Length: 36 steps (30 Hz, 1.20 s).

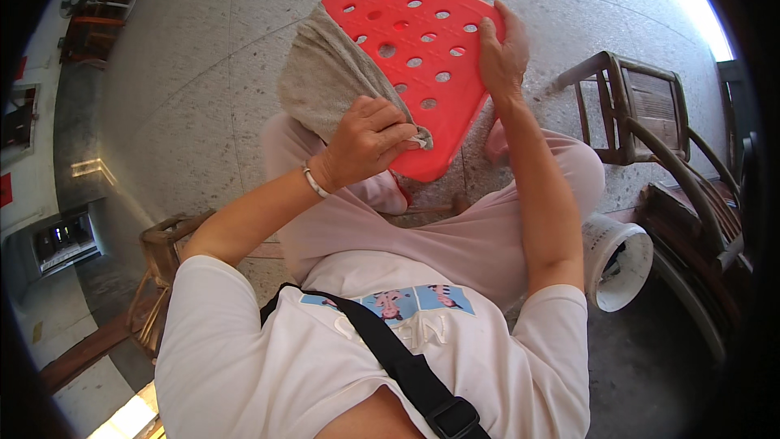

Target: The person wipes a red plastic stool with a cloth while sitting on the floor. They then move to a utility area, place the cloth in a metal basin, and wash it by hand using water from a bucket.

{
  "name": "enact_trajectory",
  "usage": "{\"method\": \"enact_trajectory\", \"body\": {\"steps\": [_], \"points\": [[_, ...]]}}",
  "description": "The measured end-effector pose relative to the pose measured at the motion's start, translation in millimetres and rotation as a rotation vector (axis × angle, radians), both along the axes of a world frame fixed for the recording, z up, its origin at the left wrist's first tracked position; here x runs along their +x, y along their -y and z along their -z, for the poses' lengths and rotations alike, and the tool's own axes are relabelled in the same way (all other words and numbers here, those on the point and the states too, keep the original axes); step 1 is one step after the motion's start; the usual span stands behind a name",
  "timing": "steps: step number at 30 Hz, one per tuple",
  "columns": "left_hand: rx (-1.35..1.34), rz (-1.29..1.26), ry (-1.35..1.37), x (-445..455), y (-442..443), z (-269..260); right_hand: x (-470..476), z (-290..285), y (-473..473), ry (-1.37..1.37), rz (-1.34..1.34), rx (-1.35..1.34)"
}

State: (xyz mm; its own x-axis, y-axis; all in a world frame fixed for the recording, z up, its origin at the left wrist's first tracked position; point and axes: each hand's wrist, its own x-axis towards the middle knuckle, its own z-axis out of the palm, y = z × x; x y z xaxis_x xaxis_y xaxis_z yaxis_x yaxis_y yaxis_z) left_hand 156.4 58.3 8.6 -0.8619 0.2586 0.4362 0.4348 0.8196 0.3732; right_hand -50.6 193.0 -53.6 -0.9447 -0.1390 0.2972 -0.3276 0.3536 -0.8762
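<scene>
A perforated red plastic panel (420,82), shaped like a stool seat, is held tilted above my lap. My left hand (372,140), with a bracelet at the wrist, pinches a bunched corner of a grey-brown cloth (329,67) near the panel's lower left edge. The rest of that cloth drapes up along the panel's left side and covers part of it. My right hand (503,52) grips the panel's right edge, with the thumb on the holed face and fingers around the rim. What supports the panel underneath is hidden.
A wooden bamboo-style chair (646,110) stands at the right, and a white plastic bucket (621,268) lies or leans beside my right knee. Another wooden chair (164,256) is by my left elbow. Speckled stone-like floor (183,42) lies around; more furniture (100,18) stands far left.
</scene>
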Motion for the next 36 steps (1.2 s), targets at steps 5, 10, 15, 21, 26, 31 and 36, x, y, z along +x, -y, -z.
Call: {"method": "enact_trajectory", "body": {"steps": [5, 10, 15, 21, 26, 31, 36], "points": [[-0.036, 0.047, 0.042, -2, 0, -11, -2, 3, -2, -0.009, 0.000, -0.008], [-0.039, 0.044, 0.068, -7, 0, -9, 0, 0, -2, -0.004, -0.017, -0.021], [0.958, -0.332, 0.320, 0, 13, -4, 4, -9, 1, 0.053, -0.004, 0.006], [1.289, -0.169, -0.073, -52, -5, -91, 3, -7, -2, 0.035, 0.016, 0.021], [0.902, -0.103, 0.145, -72, -14, -99, 7, -3, -6, -0.141, -0.063, 0.063], [0.119, -0.425, 0.050, -46, 50, -69, -25, 44, -6, -0.015, 0.109, -0.318], [-0.187, -0.782, 0.120, 21, 93, 8, -7, -9, -7, -0.107, 0.122, -0.470]]}}
